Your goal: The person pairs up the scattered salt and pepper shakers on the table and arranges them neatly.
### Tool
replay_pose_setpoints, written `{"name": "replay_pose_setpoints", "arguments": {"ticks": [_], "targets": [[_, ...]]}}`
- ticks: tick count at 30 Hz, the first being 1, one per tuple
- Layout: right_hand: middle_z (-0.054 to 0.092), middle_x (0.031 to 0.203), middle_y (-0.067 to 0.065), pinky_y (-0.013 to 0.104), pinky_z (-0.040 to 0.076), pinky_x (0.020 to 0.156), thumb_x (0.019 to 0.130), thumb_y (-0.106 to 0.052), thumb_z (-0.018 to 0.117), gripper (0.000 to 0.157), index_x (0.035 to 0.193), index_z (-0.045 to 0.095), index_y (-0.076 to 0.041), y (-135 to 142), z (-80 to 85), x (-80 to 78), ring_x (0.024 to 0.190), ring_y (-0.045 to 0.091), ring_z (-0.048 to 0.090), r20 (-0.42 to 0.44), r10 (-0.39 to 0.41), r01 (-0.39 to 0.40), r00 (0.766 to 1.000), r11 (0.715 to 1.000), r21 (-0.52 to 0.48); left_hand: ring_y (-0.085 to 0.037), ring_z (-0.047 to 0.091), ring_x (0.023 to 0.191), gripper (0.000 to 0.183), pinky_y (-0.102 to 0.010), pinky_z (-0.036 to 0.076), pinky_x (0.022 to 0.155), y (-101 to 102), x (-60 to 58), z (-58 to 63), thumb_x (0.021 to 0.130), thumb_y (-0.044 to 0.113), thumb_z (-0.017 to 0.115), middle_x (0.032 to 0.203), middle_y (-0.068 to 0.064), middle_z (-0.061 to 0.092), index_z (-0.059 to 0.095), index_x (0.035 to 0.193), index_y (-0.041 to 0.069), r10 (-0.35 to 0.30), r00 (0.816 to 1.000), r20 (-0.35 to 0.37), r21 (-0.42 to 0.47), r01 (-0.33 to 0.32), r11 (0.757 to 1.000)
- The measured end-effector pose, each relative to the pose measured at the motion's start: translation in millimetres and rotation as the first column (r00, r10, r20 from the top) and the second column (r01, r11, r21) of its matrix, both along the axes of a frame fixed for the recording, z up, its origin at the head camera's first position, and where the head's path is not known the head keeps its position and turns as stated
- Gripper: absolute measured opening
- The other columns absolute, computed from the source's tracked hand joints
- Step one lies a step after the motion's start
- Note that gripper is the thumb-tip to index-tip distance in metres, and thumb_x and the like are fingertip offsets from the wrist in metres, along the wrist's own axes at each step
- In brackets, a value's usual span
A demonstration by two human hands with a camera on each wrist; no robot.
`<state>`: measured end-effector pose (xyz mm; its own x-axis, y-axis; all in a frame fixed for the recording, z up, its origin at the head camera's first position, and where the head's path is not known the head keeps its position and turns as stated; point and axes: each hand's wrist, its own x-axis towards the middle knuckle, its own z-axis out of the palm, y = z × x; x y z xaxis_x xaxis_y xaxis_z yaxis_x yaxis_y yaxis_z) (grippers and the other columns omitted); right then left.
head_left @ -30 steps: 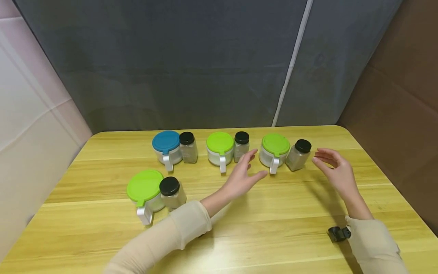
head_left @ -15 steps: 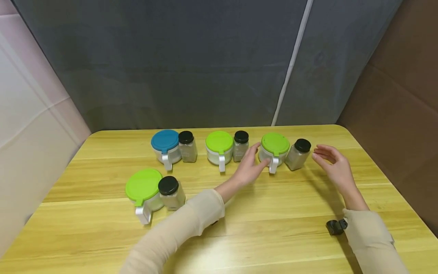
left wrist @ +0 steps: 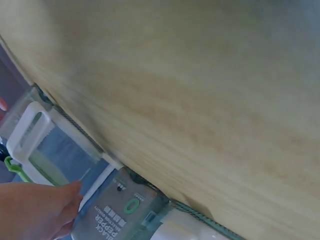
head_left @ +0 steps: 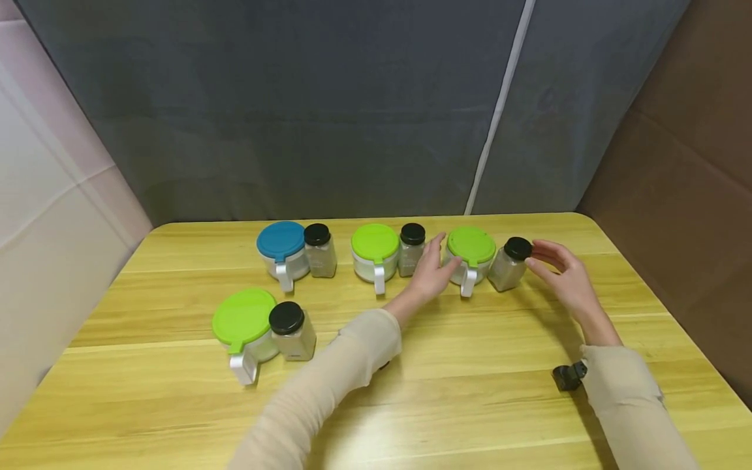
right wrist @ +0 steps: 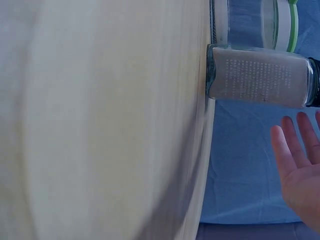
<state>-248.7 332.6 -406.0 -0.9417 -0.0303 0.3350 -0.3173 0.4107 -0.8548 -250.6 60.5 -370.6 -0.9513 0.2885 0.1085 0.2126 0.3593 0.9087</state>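
In the head view my left hand (head_left: 431, 271) reaches to the left side of a clear seasoning jar (head_left: 471, 247) with a green flip lid and white handle. Its thumb and fingers are spread, the thumb overlapping the jar's front. A square glass spice bottle (head_left: 506, 269) with a black cap stands just right of that jar. My right hand (head_left: 561, 277) is at the bottle's right, fingertips close to the cap. The right wrist view shows those fingers extended beside the bottle (right wrist: 260, 75). Left of my left hand is another spice bottle (left wrist: 115, 210), labelled as pepper.
Farther left in the back row stand another green-lidded jar (head_left: 375, 243), a black-capped bottle (head_left: 320, 254) and a blue-lidded jar (head_left: 282, 241). Nearer the front left are a green-lidded jar (head_left: 243, 316) and a bottle (head_left: 294, 336). A dark cloth wall (head_left: 294, 111) rises behind the wooden table (head_left: 470, 405).
My left hand has moved right and away from me to the right-hand green-lidded jar. My right hand has come slightly left, closer to the bottle's cap. Jars and bottles keep their arrangement.
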Motion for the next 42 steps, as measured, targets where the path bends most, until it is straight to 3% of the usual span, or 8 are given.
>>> {"name": "replay_pose_setpoints", "arguments": {"ticks": [6, 10, 18, 23, 29, 37, 42], "targets": [[0.047, 0.124, 0.008, 0.015, 0.037, 0.081, 0.085, -0.023, 0.060, 0.050, 0.129, 0.043, -0.007, -22.0, 28.3, 16.2, 0.108, 0.010, 0.045, 0.070, 0.024, -0.023, 0.997, 1.000, -0.013, -0.022, 0.026, 0.126, 0.061, -0.034, 0.025, 0.099, 2.2, -7.0, -1.7, 0.092, 0.024, 0.047, 0.143, -0.010, 0.017, 0.015, 0.141, 0.008, -0.011, 0.999, 0.034, -0.021, 0.012, 1.000], [0.046, 0.123, 0.008, 0.013, 0.036, 0.081, 0.086, -0.023, 0.059, 0.052, 0.130, 0.040, -0.004, -27.0, 34.7, 19.3, 0.107, 0.008, 0.044, 0.094, 0.024, -0.024, 0.995, 1.000, -0.002, -0.020, 0.022, 0.127, 0.063, -0.033, 0.022, 0.100, 2.4, -10.1, -1.5, 0.091, 0.026, 0.049, 0.143, -0.008, 0.018, 0.014, 0.141, 0.010, -0.038, 0.998, 0.042, -0.042, 0.040, 0.998], [0.048, 0.118, 0.002, 0.011, 0.036, 0.080, 0.086, -0.022, 0.059, 0.052, 0.131, 0.039, -0.004, -25.9, 33.7, 15.1, 0.106, 0.010, 0.044, 0.104, 0.054, -0.054, 0.993, 0.999, 0.002, -0.021, 0.024, 0.126, 0.066, -0.032, 0.024, 0.100, 5.4, -13.0, -3.2, 0.089, 0.025, 0.054, 0.141, -0.010, 0.022, 0.016, 0.141, 0.008, -0.039, 0.999, 0.004, -0.101, 0.040, 0.994], [0.047, 0.121, 0.007, 0.013, 0.036, 0.080, 0.086, -0.023, 0.059, 0.053, 0.131, 0.038, -0.004, -26.6, 33.2, 13.0, 0.108, 0.013, 0.044, 0.116, 0.059, -0.061, 0.991, 0.998, 0.019, -0.021, 0.027, 0.125, 0.068, -0.030, 0.025, 0.099, 7.5, -14.3, -5.0, 0.087, 0.026, 0.057, 0.138, -0.011, 0.026, 0.019, 0.140, 0.007, -0.017, 1.000, -0.026, -0.135, 0.013, 0.991], [0.046, 0.120, 0.006, 0.015, 0.037, 0.079, 0.086, -0.025, 0.058, 0.053, 0.131, 0.039, -0.005, -26.1, 30.8, 10.0, 0.108, 0.014, 0.044, 0.140, 0.063, -0.068, 0.988, 0.997, 0.032, -0.020, 0.022, 0.127, 0.072, -0.032, 0.022, 0.101, 7.7, -16.0, -6.6, 0.087, 0.031, 0.055, 0.142, -0.010, 0.020, 0.014, 0.141, 0.009, -0.054, 0.998, -0.017, -0.172, 0.051, 0.984], [0.046, 0.118, 0.001, 0.016, 0.038, 0.079, 0.086, -0.025, 0.059, 0.053, 0.130, 0.039, -0.005, -25.5, 29.7, 7.3, 0.103, 0.007, 0.046, 0.178, 0.084, -0.088, 0.980, 0.996, 0.018, -0.018, 0.017, 0.129, 0.079, -0.034, 0.021, 0.101, 6.5, -20.8, -8.4, 0.084, 0.036, 0.058, 0.145, -0.005, 0.015, 0.009, 0.142, 0.015, -0.095, 0.995, 0.028, -0.138, 0.098, 0.986], [0.045, 0.120, 0.004, 0.015, 0.038, 0.078, 0.086, -0.024, 0.058, 0.054, 0.131, 0.037, -0.004, -25.6, 29.4, 5.6, 0.102, 0.007, 0.045, 0.195, 0.071, -0.079, 0.978, 0.996, 0.037, -0.019, 0.029, 0.123, 0.085, -0.033, 0.028, 0.098, 7.0, -21.9, -10.3, 0.079, 0.036, 0.065, 0.139, -0.007, 0.024, 0.013, 0.142, 0.014, -0.085, 0.996, 0.002, -0.135, 0.084, 0.987]]}}
